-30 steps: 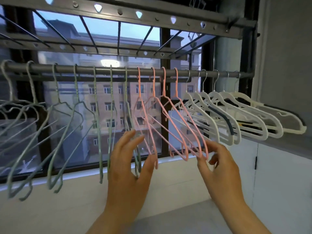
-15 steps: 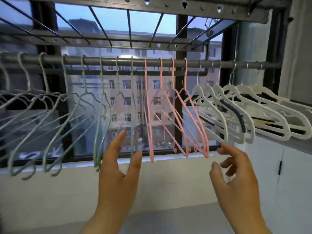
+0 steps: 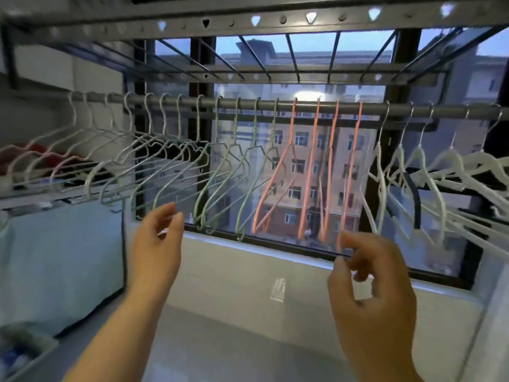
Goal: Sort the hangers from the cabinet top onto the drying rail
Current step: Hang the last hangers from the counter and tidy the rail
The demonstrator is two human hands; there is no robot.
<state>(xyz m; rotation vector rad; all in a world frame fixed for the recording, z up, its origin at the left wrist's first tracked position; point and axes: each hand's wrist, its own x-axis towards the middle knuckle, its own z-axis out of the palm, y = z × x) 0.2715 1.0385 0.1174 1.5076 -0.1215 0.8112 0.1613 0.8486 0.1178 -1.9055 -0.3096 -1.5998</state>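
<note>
Both hands have dropped back from the pink hangers (image 3: 310, 172); view swung left. Left hand (image 3: 158, 244), lower centre-left: fingers loosely curled, empty, by the green hangers' (image 3: 235, 128) lower ends. Right hand (image 3: 371, 293), lower right: loosely curled, gripping nothing; contact with the rightmost pink hanger unclear. All hang on the rail (image 3: 371, 108), mid-frame.

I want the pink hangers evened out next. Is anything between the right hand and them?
Nothing visible does. The right hand hovers just below the pink hangers on the rail, fingertips near the rightmost one's lower end, with only air between. The white hangers hang off to the right.
</note>
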